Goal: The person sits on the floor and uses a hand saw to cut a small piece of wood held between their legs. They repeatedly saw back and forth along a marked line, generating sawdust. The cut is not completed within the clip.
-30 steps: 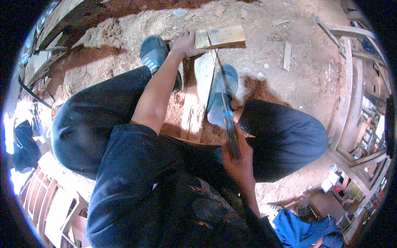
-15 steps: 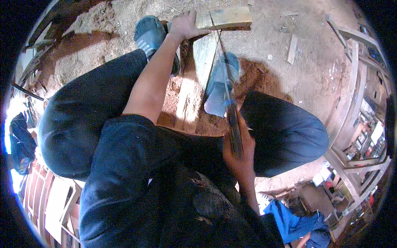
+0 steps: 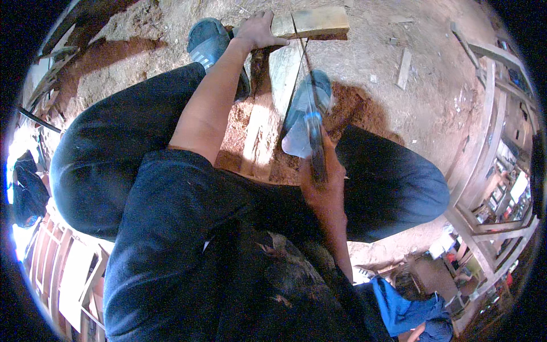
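Note:
A pale wooden block (image 3: 322,21) lies crosswise at the top, resting over another length of wood (image 3: 283,71) that runs toward me. My left hand (image 3: 256,31) presses its left part, fingers over the top and thumb stretched along the near side. My right hand (image 3: 323,178) is closed around the dark handle of a handsaw (image 3: 308,85), whose handle end is blurred. The long thin blade points away from me and crosses the block just right of my left thumb. How deep it sits in the wood I cannot tell.
My shoes (image 3: 206,43) flank the lower wood, the right one beneath the blade. Sawdust and wood scraps (image 3: 404,68) lie on the dirt floor. Wooden frames (image 3: 484,131) stand at right, pale boards (image 3: 71,279) at lower left. A person in blue (image 3: 401,310) is at lower right.
My right hand has pushed the saw forward, away from me, along the blade's line. My left hand still presses on the block.

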A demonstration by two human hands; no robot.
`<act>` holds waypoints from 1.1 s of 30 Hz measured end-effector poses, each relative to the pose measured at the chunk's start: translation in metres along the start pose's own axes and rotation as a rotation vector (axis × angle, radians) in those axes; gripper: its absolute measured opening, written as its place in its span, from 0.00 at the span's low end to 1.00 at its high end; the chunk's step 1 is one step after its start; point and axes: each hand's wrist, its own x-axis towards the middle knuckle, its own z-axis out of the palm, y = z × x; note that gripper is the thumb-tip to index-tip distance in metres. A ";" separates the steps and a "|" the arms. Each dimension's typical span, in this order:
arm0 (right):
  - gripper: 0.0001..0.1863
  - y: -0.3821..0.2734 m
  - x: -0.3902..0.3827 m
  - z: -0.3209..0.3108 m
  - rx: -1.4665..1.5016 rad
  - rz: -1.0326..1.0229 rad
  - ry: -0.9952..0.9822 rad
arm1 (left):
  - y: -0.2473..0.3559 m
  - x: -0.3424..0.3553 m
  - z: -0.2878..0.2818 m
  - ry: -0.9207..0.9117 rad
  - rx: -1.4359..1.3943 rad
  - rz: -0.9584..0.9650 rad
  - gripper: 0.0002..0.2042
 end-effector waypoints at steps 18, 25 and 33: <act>0.29 -0.002 -0.004 -0.006 0.100 0.014 0.021 | 0.001 0.000 -0.007 -0.139 -0.141 -0.007 0.58; 0.28 -0.009 -0.030 -0.009 0.043 0.183 0.009 | 0.005 0.000 -0.009 -0.168 -0.077 -0.053 0.59; 0.30 0.012 0.002 0.000 0.064 -0.025 0.079 | -0.007 0.010 -0.003 -0.153 -0.117 0.027 0.52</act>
